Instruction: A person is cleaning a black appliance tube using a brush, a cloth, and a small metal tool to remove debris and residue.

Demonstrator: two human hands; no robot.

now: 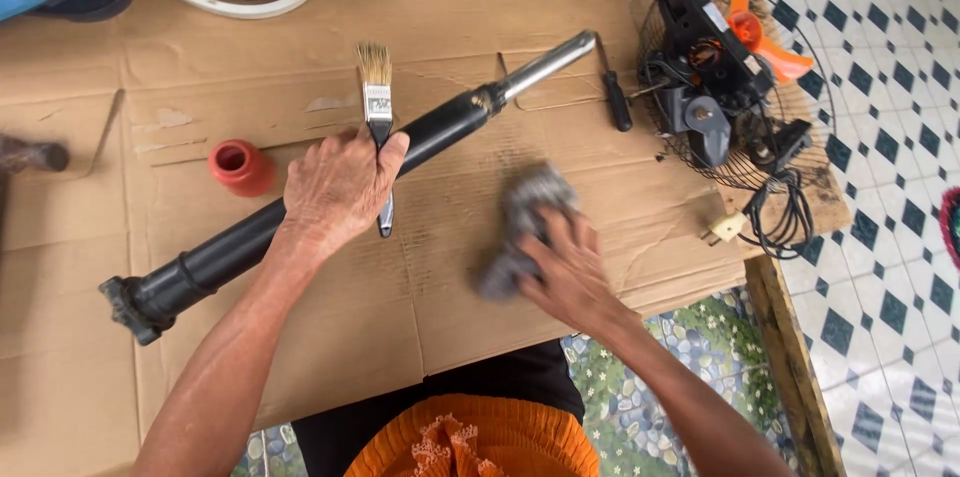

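Note:
My left hand [338, 187] rests on a long black fan pole [230, 249] with a chrome upper section [545, 67], lying diagonally across the cardboard [430, 297]. That hand also grips a small paintbrush [376, 102], bristles pointing away from me. My right hand [572, 272] presses a grey rag [525, 212] against the cardboard, just right of the pole; the rag is blurred. The pole's black base end [130, 302] lies at the left.
A red cap [240, 167] sits left of the pole. A black screwdriver [612, 87] lies near the chrome end. At right stands a fan motor [710, 77] on a wire guard with an orange blade [765, 32], cord and plug [728, 227]. Tiled floor lies beyond.

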